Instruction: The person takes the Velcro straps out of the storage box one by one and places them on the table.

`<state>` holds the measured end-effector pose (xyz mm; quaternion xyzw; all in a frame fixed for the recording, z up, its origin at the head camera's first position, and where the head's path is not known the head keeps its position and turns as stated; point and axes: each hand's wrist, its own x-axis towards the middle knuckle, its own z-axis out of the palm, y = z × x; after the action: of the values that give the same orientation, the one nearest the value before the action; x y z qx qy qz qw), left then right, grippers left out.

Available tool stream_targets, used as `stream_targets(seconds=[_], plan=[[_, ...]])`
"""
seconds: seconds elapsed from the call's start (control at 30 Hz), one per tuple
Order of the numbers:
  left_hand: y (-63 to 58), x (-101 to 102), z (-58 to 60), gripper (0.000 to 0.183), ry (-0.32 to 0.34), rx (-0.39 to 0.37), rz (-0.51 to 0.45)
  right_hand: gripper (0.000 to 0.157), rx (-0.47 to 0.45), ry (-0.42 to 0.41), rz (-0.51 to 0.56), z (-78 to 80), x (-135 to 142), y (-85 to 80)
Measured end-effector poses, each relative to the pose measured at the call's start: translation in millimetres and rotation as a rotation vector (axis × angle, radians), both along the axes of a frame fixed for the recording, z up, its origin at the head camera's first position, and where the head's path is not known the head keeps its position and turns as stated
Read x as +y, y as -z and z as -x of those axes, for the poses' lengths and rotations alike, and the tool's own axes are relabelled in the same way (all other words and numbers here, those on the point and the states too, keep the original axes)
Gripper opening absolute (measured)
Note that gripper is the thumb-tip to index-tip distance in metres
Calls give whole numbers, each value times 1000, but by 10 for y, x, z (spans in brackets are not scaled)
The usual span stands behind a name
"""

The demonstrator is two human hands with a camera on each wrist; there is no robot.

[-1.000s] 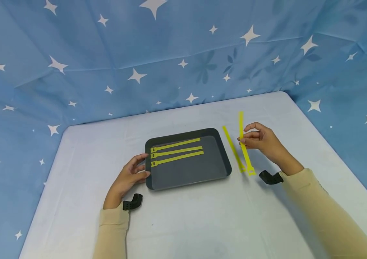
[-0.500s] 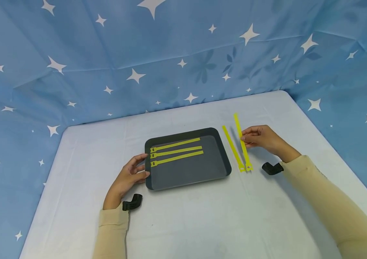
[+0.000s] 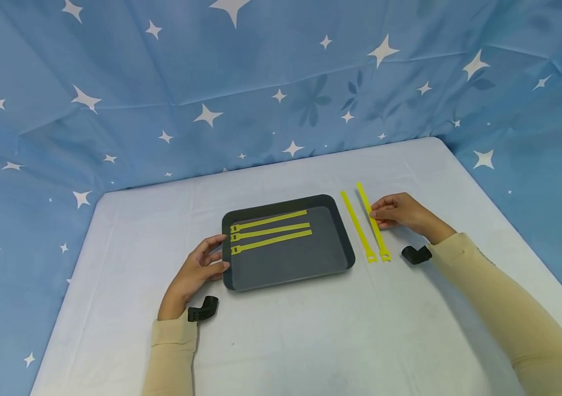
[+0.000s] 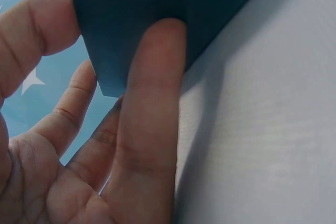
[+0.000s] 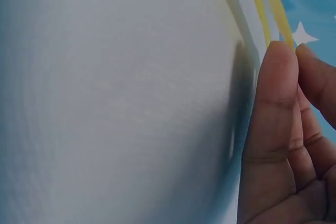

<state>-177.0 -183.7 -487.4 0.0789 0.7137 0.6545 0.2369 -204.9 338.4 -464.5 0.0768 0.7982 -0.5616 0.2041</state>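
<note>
A dark grey tray [image 3: 285, 272] lies on the table, with three yellow hook-and-loop cable ties [image 3: 273, 242] side by side at its left, slotted heads leftward. My left hand [image 3: 196, 272] holds the tray's left edge; in the left wrist view the thumb [image 4: 152, 98] presses its outer wall. My right hand [image 3: 399, 212] pinches the middle of another yellow cable tie [image 3: 380, 239] between thumb and fingers, right of the tray. Slightly left of it, a similar yellow cable tie [image 3: 357, 225] lies on the table. Both have their slotted heads toward me.
A white cloth covers the table [image 3: 281, 341]. Behind and at the sides hangs a blue curtain [image 3: 261, 71] with white stars. Each wrist carries a black camera mount [image 3: 203, 309] near the sleeve cuff.
My right hand has lowered the held cable tie to the table, nearly parallel to the one beside it. The left hand and the tray have stayed in place.
</note>
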Motion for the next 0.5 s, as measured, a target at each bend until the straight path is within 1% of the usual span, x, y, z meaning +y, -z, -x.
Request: stream_targets(seconds=[0.27,0.5], plan=[[5,-5,7,72,-4,1,21,34,-1,1,-68,22,-39,15],[12,-4,10,72,0,6,14,31,40,-16,-145,18,-77,7]])
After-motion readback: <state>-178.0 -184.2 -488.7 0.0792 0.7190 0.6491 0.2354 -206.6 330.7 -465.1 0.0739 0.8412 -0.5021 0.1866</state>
